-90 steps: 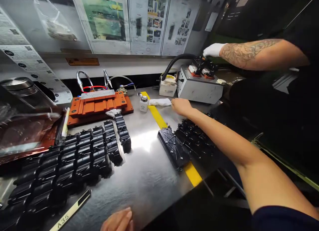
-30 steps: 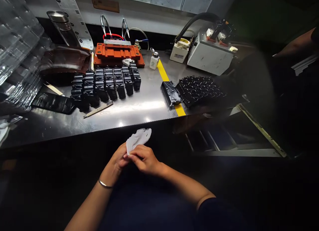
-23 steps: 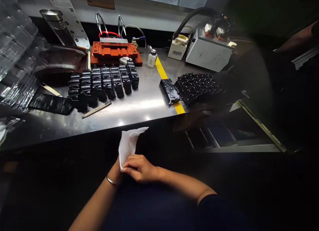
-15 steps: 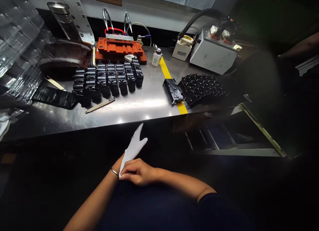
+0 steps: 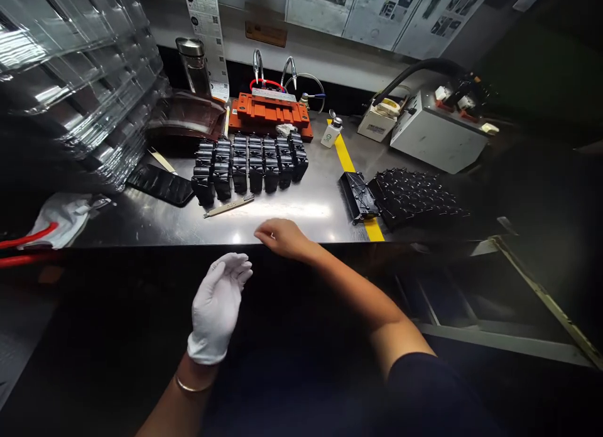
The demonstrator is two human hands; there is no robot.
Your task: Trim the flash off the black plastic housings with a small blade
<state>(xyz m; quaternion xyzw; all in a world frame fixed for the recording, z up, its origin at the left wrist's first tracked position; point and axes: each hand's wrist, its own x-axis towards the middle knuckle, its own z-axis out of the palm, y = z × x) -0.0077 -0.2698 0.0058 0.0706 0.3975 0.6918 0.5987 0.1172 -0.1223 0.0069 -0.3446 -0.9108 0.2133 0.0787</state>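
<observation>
A white glove [image 5: 214, 327] covers my left hand [image 5: 219, 299], which is held palm up below the bench's front edge. Its fingers are slightly bent and apart, with nothing in them. My bare right hand [image 5: 287, 239] is over the bench's front edge, fingers curled in towards the thumb; no object shows in it. Closest to it on the bench lies a flat beige tool marked with letters [image 5: 229, 206], perhaps tweezers. Behind that tool stand several rows of black ribbed plastic parts [image 5: 255, 167].
An orange fixture [image 5: 271, 113] stands behind the parts, beside a small white pump bottle [image 5: 332, 132]. Rightward are a black box-like part [image 5: 360, 195], a black studded block [image 5: 419, 195] and a grey machine [image 5: 436, 135]. Stacked clear plastic trays [image 5: 89, 85] rise at left.
My right hand has let go of the glove's cuff and moved up and forward to the bench edge. My left hand has turned palm up, fully gloved. The view has shifted.
</observation>
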